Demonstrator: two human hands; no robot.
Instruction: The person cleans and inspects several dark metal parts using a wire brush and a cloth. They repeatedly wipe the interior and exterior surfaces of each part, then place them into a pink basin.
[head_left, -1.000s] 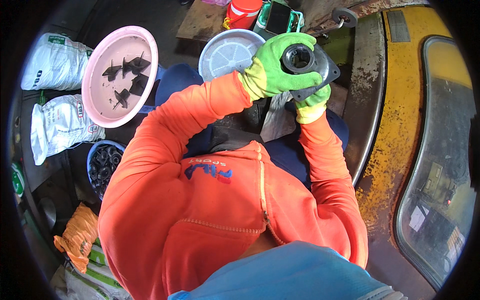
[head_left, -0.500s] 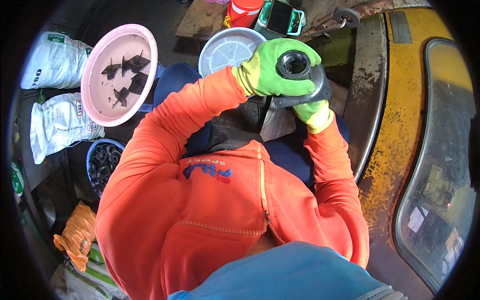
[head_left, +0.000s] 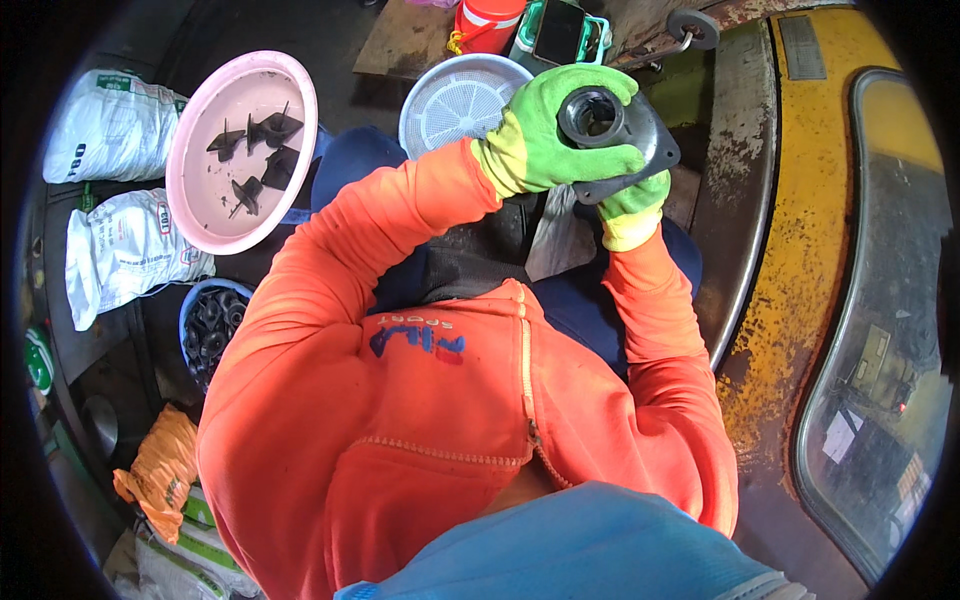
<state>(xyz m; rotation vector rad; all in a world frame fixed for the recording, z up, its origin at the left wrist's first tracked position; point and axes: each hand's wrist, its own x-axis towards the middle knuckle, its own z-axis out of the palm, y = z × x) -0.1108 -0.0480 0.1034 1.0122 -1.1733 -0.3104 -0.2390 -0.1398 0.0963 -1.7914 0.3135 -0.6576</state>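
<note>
A black moulded part (head_left: 655,135) with a square flange and a round, hollow neck is held up in front of me, the neck's opening facing up. My left hand (head_left: 545,130), in a green and yellow glove, wraps round the neck with thumb and fingers on either side. From below, my right hand (head_left: 636,205), gloved alike, supports the flange; its fingers are mostly hidden under the part. Just behind my left hand lies a pale blue perforated basket (head_left: 420,100).
A pink basin (head_left: 190,215) at the left holds several dark finned pieces. Below it stands a blue tub (head_left: 186,325) of black parts, beside white sacks (head_left: 120,125) and an orange bag (head_left: 160,470). A red container (head_left: 488,25) is at the back. A rusty yellow machine (head_left: 770,350) borders my right.
The black part has turned in my hands and shifted slightly right, so a flange corner now points right. Both hands have kept their hold.
</note>
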